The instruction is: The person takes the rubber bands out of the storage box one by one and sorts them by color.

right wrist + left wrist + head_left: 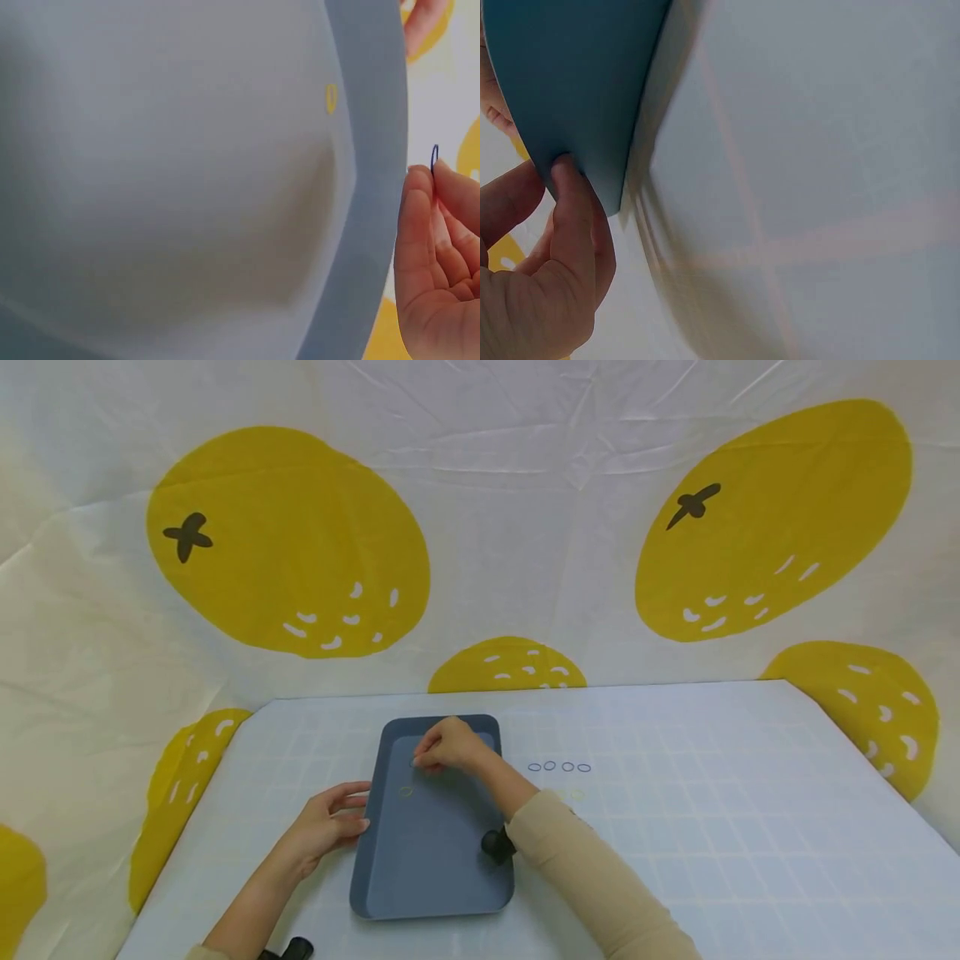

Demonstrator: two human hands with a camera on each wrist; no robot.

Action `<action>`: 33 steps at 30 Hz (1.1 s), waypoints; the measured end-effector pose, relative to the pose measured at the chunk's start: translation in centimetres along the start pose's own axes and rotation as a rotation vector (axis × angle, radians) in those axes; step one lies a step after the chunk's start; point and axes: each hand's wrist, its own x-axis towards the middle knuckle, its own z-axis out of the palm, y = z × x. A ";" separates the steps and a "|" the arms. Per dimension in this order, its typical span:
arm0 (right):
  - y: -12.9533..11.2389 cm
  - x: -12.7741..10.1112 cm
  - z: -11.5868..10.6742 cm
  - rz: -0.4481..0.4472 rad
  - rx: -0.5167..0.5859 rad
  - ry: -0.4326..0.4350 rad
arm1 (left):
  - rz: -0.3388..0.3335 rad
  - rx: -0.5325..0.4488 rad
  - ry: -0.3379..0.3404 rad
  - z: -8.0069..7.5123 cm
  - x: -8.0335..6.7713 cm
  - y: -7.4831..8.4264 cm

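A blue-grey rectangular tray (435, 868) lies on the table, with one thin yellow rubber band (406, 792) on its floor. My left hand (330, 827) holds the tray's left rim, its thumb and fingertips at the edge; the left wrist view shows fingers (574, 202) against the outer wall. Over the tray's far part, my right hand (447, 748) pinches a small dark blue rubber band (434, 159) between thumb and fingertips. That band stands upright out of the pinch in the right wrist view.
Right of the tray, several blue rubber bands (567, 767) lie in a row. Closer to me a yellow rubber band (577, 794) lies beside the right forearm, which hides part of that spot. A white cloth with yellow fruit prints (510, 664) hangs behind the table.
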 end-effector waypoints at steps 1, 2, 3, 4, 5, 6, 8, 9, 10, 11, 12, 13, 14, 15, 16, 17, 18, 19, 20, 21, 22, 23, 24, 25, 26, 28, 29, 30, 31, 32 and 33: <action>-0.1 -0.1 -0.1 -0.001 -0.003 -0.002 | -0.001 0.001 0.002 0.0 0.0 0.0; -0.1 -0.3 -0.3 -0.001 -0.011 -0.003 | -0.001 0.001 0.004 0.0 0.0 0.0; -0.2 -0.4 -0.4 -0.007 -0.020 -0.001 | -0.002 0.001 0.004 0.0 0.0 -0.1; -0.2 -0.6 -0.6 -0.008 -0.024 -0.001 | -0.002 0.001 0.004 0.0 0.0 -0.1; -0.3 -0.8 -0.8 -0.016 -0.032 0.002 | -0.003 0.001 0.006 0.0 0.0 -0.2; -0.4 -1.0 -1.0 -0.023 -0.037 0.005 | -0.005 0.001 0.006 0.0 0.0 -0.2; -0.4 -1.3 -1.3 -0.034 -0.040 0.012 | -0.005 0.001 0.007 0.0 0.0 -0.3; -0.4 -1.5 -1.5 -0.039 -0.036 0.013 | -0.005 0.002 0.008 0.0 0.0 -0.3; -0.4 -1.6 -1.6 -0.040 -0.031 0.013 | -0.004 0.004 0.009 0.0 0.0 -0.3; -0.3 -1.7 -1.8 -0.043 -0.032 0.015 | -0.005 0.004 0.011 0.0 0.0 -0.3; -0.3 -1.9 -1.9 -0.043 -0.031 0.018 | -0.006 0.005 0.011 0.0 0.0 -0.3; -0.2 -2.0 -2.1 -0.044 -0.029 0.019 | -0.007 0.006 0.010 0.0 0.0 -0.3; -0.2 -2.1 -2.2 -0.045 -0.030 0.021 | -0.007 0.008 0.010 0.0 0.0 -0.3; -0.2 -2.3 -2.4 -0.048 -0.029 0.023 | -0.008 0.009 0.011 0.1 0.0 -0.3; -0.2 -2.4 -2.6 -0.050 -0.028 0.025 | -0.009 0.010 0.012 0.1 0.0 -0.3; -0.2 -2.6 -2.7 -0.058 -0.025 0.027 | -0.009 0.010 0.013 0.1 0.0 -0.2; -0.2 -2.7 -2.9 -0.065 -0.022 0.027 | -0.008 0.009 0.013 0.1 0.1 -0.2; -0.2 -2.8 -3.0 -0.071 -0.017 0.026 | -0.008 0.009 0.012 0.1 0.1 -0.2; -0.2 -2.9 -3.1 -0.074 -0.010 0.025 | -0.009 0.008 0.012 0.1 0.0 -0.2; -0.2 -3.0 -3.3 -0.075 -0.004 0.025 | -0.010 0.005 0.011 0.1 0.0 -0.2; -0.2 -3.2 -3.4 -0.076 0.007 0.024 | -0.010 0.004 0.009 0.0 0.0 -0.2; -0.2 -3.3 -3.5 -0.078 0.016 0.024 | -0.009 0.004 0.008 0.0 0.0 -0.2; -0.2 -3.4 -3.6 -0.075 0.026 0.027 | -0.008 0.000 0.004 0.0 0.0 -0.3; -0.2 -3.5 -3.7 -0.072 0.037 0.030 | -0.008 -0.005 0.003 0.0 0.0 -0.3; -0.1 -3.6 -3.8 -0.071 0.047 0.032 | -0.007 -0.008 0.001 0.0 0.0 -0.3; -0.1 -3.7 -4.1 -0.071 0.059 0.040 | -0.001 -0.013 -0.001 0.0 0.1 -0.3; -0.1 -3.8 -4.1 -0.073 0.061 0.044 | 0.000 -0.017 -0.001 0.0 0.1 -0.3; -0.1 -3.9 -4.2 -0.071 0.065 0.049 | 0.001 -0.021 -0.002 0.0 0.1 -0.3; 0.0 -4.0 -4.3 -0.073 0.067 0.052 | 0.000 -0.020 -0.001 0.0 0.1 -0.3; 0.0 -4.0 -4.4 -0.069 0.069 0.056 | -0.002 -0.018 0.000 0.0 0.1 -0.3; 0.1 -4.2 -4.5 -0.063 0.072 0.059 | -0.005 -0.020 0.002 0.0 0.1 -0.3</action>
